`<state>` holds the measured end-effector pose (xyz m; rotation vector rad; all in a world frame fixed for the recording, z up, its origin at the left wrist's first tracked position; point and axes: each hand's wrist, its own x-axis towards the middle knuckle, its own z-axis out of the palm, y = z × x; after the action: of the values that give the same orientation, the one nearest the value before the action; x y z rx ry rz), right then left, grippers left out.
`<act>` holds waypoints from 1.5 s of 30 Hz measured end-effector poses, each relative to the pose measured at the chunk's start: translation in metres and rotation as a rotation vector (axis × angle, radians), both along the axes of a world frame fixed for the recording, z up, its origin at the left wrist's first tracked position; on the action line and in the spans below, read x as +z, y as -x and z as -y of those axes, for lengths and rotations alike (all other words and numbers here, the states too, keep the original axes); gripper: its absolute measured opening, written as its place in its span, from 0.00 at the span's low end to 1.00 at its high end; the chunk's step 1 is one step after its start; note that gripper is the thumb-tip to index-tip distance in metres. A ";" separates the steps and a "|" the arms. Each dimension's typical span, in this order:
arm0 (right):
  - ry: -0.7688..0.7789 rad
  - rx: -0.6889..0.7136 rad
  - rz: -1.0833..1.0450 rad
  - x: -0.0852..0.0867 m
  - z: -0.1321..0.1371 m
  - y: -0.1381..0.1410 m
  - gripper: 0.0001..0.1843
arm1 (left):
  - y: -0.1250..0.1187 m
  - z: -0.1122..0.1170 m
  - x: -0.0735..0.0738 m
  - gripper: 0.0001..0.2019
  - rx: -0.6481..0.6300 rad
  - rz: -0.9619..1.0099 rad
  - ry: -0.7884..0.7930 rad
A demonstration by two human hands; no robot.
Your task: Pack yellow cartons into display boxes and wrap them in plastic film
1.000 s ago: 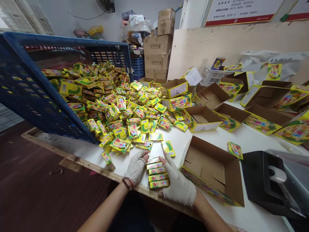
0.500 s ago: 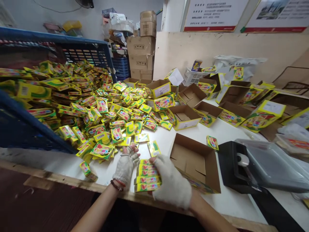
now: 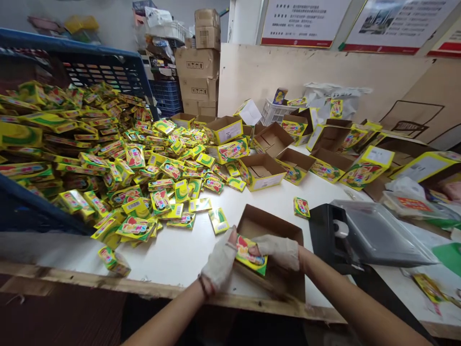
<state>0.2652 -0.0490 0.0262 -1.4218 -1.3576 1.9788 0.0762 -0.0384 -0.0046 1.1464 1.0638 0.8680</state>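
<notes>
A stack of small yellow-and-green printed boxes (image 3: pixel 250 254) is tilted inside the left part of an open brown carton (image 3: pixel 288 228). My right hand (image 3: pixel 279 251), in a whitish glove with bare fingertips, grips the stack from the right, its thumb on the top face. At the stack's left end, my left hand (image 3: pixel 220 259) is closed, gloved likewise, with its thumb near the carton's left wall. Its other fingers are hidden. Just beyond the left hand, a single small box (image 3: pixel 218 221) lies flat on the white table.
A big heap of the same boxes (image 3: pixel 133 192) spills from a blue crate (image 3: pixel 108 72) at left. Open display cartons (image 3: pixel 264 180) stand along the back. A black tape dispenser (image 3: pixel 329 235) sits right of the carton. Near it lies one loose box (image 3: pixel 301 207).
Both hands have moved right, and the row of small boxes has gone from the table's front into the open carton. My left hand has closed at its end. The view has swung right.
</notes>
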 end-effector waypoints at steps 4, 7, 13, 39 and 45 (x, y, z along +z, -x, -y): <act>-0.172 0.304 0.518 0.026 0.016 0.036 0.19 | 0.035 0.055 -0.005 0.39 0.095 -0.093 0.069; -0.264 0.378 0.867 0.054 0.024 0.051 0.15 | 0.040 0.066 -0.008 0.44 0.100 -0.071 0.060; -0.406 0.282 0.898 0.055 0.029 0.046 0.10 | 0.039 0.051 -0.012 0.45 0.046 -0.087 -0.004; -0.612 -0.017 0.805 0.010 -0.025 0.012 0.16 | 0.039 0.051 0.009 0.09 -0.462 -0.785 -1.214; -0.722 0.241 1.102 0.000 -0.026 0.035 0.15 | 0.039 0.051 0.006 0.09 -0.472 -0.750 -1.219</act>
<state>0.2306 -0.0231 0.0265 -2.0270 -2.3978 0.4790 0.0377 -0.0898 0.0017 2.7708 0.6931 0.6734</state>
